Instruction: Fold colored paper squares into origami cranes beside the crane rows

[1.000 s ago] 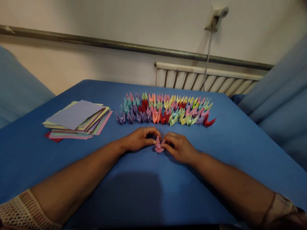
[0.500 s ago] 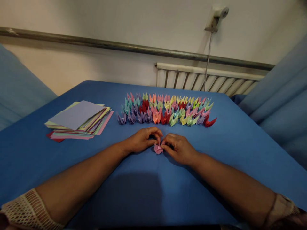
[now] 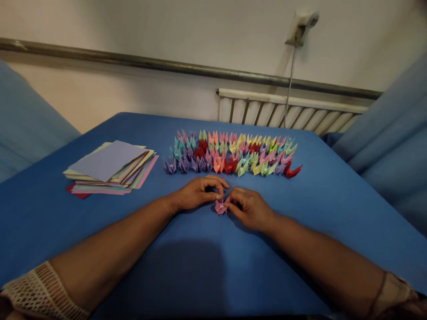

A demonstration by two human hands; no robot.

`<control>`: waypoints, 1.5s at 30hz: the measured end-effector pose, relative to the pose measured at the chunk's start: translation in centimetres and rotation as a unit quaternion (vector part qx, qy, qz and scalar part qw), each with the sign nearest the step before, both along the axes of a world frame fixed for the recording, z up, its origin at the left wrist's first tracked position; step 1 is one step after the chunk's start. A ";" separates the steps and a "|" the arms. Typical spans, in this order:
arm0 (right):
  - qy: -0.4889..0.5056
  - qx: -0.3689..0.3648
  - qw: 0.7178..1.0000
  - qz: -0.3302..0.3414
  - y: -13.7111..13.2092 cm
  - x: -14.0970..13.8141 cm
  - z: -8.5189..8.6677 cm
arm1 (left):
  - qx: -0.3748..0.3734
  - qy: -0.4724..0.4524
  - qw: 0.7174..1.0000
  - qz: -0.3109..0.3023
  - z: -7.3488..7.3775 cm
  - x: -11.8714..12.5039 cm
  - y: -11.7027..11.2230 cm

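Between my two hands, just above the blue tabletop, is a small pink origami crane (image 3: 220,208). My left hand (image 3: 200,192) pinches its upper part from the left, thumb and fingertips together. From the right, my right hand (image 3: 249,205) grips its other side between thumb and curled index finger. Part of the crane is hidden behind the fingertips. Beyond the hands stand several rows of folded paper cranes (image 3: 219,163) in purple, teal, red, pink, yellow and green.
A stack of coloured paper sheets (image 3: 111,162), lilac on top, lies on the left of the blue-covered table (image 3: 160,280). Behind are a radiator (image 3: 267,100), a rail (image 3: 150,63) and a socket with a cord (image 3: 296,33). Blue curtains (image 3: 396,129) hang at both sides.
The fingers of my left hand have stretched slightly to the right over the crane's top. My right hand keeps its pinch, almost unmoved.
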State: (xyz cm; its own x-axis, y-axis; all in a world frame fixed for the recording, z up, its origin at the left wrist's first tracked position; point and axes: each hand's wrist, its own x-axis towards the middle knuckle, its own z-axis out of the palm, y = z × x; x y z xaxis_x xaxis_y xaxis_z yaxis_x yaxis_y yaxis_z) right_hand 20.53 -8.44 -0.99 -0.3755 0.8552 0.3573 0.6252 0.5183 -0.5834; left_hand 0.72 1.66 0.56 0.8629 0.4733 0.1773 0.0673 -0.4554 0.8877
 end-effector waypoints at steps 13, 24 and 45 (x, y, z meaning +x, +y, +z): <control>0.006 -0.003 1.000 -0.007 -0.1 -0.1 0.1 | 0.029 0.020 0.999 0.003 0.5 0.0 0.0; -0.007 0.020 1.000 -0.012 0.0 0.0 0.1 | -0.006 0.027 0.997 0.067 0.4 0.0 -0.3; 0.041 0.013 0.997 -0.070 -0.4 -0.3 0.3 | -0.001 0.045 0.994 0.100 -0.5 0.1 0.0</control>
